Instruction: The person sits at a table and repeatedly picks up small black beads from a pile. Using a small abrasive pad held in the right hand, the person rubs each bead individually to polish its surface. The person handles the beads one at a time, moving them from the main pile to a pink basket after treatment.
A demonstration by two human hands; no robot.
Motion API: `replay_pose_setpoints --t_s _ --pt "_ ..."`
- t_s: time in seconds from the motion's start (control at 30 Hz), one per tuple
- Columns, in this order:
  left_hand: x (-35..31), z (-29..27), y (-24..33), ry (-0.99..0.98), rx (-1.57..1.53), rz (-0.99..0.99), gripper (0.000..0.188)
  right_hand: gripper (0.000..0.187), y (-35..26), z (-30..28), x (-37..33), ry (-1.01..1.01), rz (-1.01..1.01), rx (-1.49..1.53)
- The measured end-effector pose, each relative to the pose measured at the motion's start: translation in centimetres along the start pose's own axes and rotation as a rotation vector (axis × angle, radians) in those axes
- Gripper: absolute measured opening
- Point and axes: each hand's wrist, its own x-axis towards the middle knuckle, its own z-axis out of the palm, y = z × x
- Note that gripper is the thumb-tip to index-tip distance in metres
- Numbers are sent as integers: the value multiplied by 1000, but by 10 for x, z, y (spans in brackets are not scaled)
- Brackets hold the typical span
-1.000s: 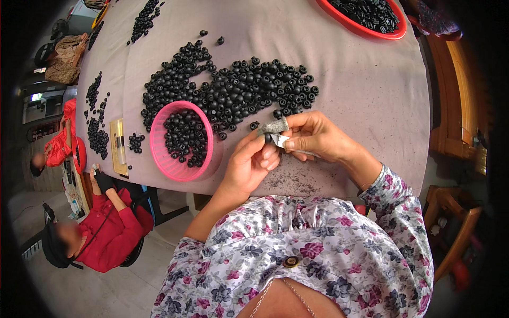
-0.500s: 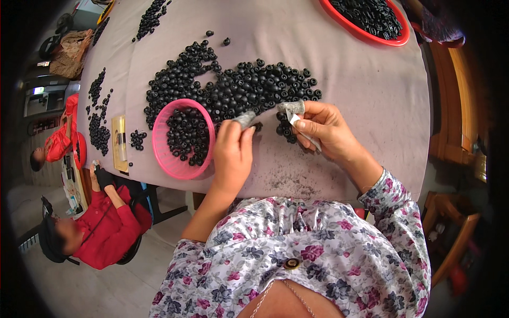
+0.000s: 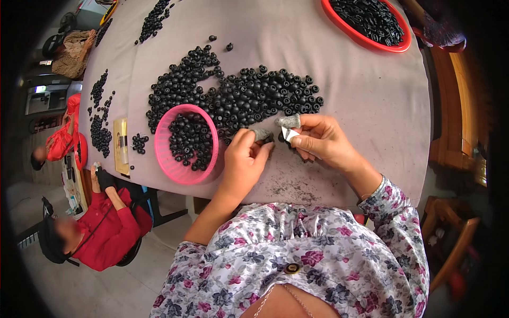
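Observation:
My left hand (image 3: 243, 161) is closed in a pinch, a grey cloth finger cover on its index finger. Between thumb and finger sits a small black round piece (image 3: 266, 141), partly hidden. My right hand (image 3: 330, 142), also wearing a grey finger cover (image 3: 289, 121), pinches a small flat white blade-like tool (image 3: 289, 133) whose tip points toward the left hand. The two hands are close together but apart. Beyond them spreads a pile of black round pieces with holes (image 3: 244, 98). A pink plastic basket (image 3: 165, 164), left of my left hand, holds more of the same pieces.
A red basin (image 3: 366, 46) of black parts stands at the far right. Dark crumbs (image 3: 291, 188) litter the grey tablecloth (image 3: 366, 106) near me. Smaller groups of pieces (image 3: 101, 135) and a yellowish box (image 3: 121, 146) lie left. A person in red (image 3: 114, 228) sits at the left.
My left hand has moved right and slightly nearer me, closer to the right hand, and the black piece now shows in its fingertips. The right hand has shifted slightly nearer me.

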Motion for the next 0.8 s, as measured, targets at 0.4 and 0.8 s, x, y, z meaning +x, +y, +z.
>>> replay_pose_setpoints --t_s 0.4,0.8 --pt "0 4 -12 -264 -1536 -634 22 29 9 10 -2 -92 -75 -186" --pt "-1 4 -11 -378 -1633 -724 41 32 13 7 -1 -128 -51 -163"
